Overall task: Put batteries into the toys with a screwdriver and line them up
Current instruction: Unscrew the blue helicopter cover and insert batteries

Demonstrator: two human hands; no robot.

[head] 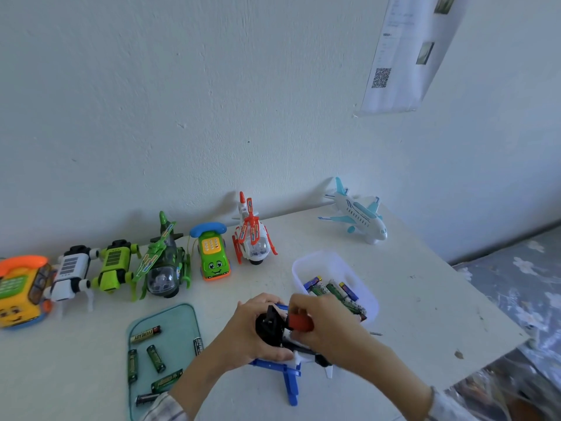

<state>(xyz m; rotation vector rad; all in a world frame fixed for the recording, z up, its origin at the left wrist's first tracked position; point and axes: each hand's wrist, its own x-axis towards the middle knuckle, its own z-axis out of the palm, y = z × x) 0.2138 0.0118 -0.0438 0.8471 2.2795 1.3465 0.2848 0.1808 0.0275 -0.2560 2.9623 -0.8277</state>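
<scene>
Blue and white toy plane point(288, 370) is flipped belly-up near the table's front edge, black underside showing, with the red-handled screwdriver point(300, 322) on it. Six toys sit lined up along the wall: orange phone car point(22, 288), white robot dog point(71, 276), green robot dog point(117, 267), green helicopter point(164, 268), green phone car point(212, 253), red-white helicopter point(253, 238). Loose batteries point(156, 358) lie on the teal tray, more batteries point(334, 291) in the white tub.

"EVEREADY" on a gold-and-black battery point(145, 334) near the far left corner of the teal tray point(185, 311), QR code on the wall sheet point(403, 53), its print too blurred to read
</scene>
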